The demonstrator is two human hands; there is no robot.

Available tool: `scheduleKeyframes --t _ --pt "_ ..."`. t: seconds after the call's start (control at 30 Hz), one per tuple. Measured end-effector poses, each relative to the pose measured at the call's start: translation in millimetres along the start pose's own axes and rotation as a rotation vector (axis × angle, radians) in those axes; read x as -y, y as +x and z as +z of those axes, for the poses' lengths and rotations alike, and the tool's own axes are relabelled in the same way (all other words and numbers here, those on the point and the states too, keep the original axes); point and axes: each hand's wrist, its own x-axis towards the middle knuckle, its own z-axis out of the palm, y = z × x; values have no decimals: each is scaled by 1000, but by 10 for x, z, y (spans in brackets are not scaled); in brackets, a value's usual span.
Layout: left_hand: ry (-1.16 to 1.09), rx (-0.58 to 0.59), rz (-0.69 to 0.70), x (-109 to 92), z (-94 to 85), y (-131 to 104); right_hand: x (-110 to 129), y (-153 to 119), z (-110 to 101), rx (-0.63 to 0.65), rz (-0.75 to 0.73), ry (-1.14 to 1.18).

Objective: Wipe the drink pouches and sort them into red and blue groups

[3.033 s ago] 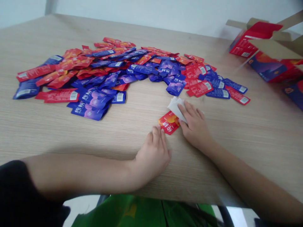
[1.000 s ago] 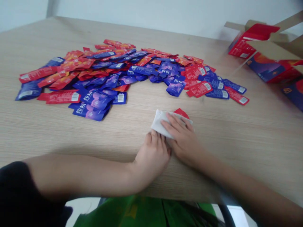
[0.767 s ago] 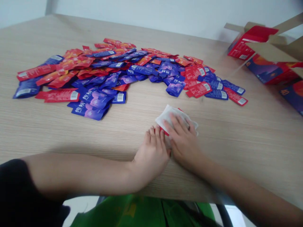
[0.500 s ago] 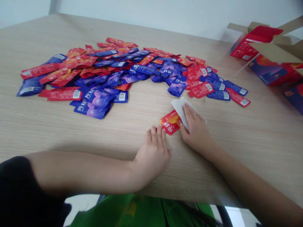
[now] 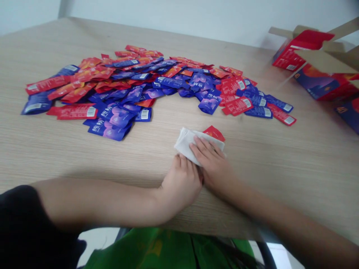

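Pressing a folded white cloth (image 5: 185, 142) onto a flat red sachet (image 5: 214, 132)

The right hand (image 5: 215, 163) rests on the cloth, grip spread flat; the left hand (image 5: 182, 182) sits at its near edge, grip impossible to tell. The sachet lies mostly covered on the pale wood-grained bench (image 5: 146, 157).

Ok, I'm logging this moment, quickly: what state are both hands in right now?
Left hand: at the near edge of the white cloth; open or closed, cannot tell.
Right hand: open, resting on the cloth over a red packet.
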Motion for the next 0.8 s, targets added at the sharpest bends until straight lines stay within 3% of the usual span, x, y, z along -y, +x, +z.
scheduleKeyframes --t 0.17,0.33,0.5,0.53,0.67,0.7,0.8 --pt "45 -35 -36 -13 24 -6 -147 7 31 -75 240 -85" --pt "-6 -33 13 5 24 -12 -66 -21 0 28 -31 24" --pt "31 -37 -39 1 18 -6 -249 24 -5 -96 289 -3" --pt "30 -39 -40 -1 16 -4 -244 18 -3 -104 288 -6" --pt "-5 -46 -12 1 11 1 -115 -11 1 -7 -38 73" --pt "-7 -44 -9 3 12 2 -121 -7 -2 5 -62 93" --pt "28 -37 -27 5 18 3 -272 17 -13 -61 151 69"
